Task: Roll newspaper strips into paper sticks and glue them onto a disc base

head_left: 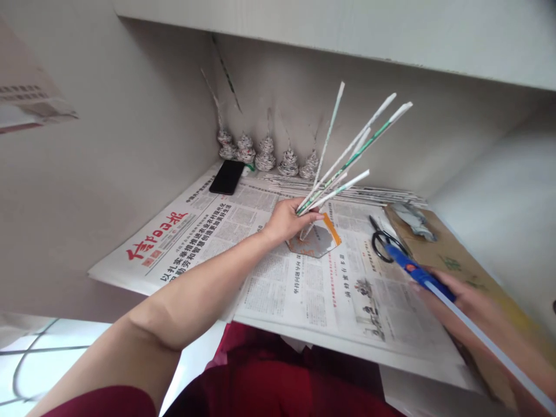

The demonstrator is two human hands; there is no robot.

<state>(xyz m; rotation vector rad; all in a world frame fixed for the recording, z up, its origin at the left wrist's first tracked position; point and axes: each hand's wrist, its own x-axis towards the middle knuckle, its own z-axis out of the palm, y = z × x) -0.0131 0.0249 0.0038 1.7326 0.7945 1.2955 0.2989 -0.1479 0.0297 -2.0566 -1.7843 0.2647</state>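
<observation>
My left hand (289, 220) is closed around several rolled paper sticks (347, 155), white with green streaks, that fan out up and to the right. Their lower ends meet a flat grey piece of card (319, 240) with an orange edge and angled corners; whether they are fixed to it I cannot tell. At the right, my right hand (452, 295) grips a blue glue gun (408, 265), somewhat blurred, with a long white glue stick (490, 341) coming out of its back. The gun's nose covers part of the black-handled scissors (382, 246).
Newspaper (269, 289) covers the table. Along the back wall stand several gourd-shaped woven paper figures (266, 153), with a black phone (226, 177) before them. More paper sticks (377, 194) lie behind. Cardboard (438, 255) with a crumpled grey wrapper (414, 220) lies right. A shelf (304, 29) overhangs.
</observation>
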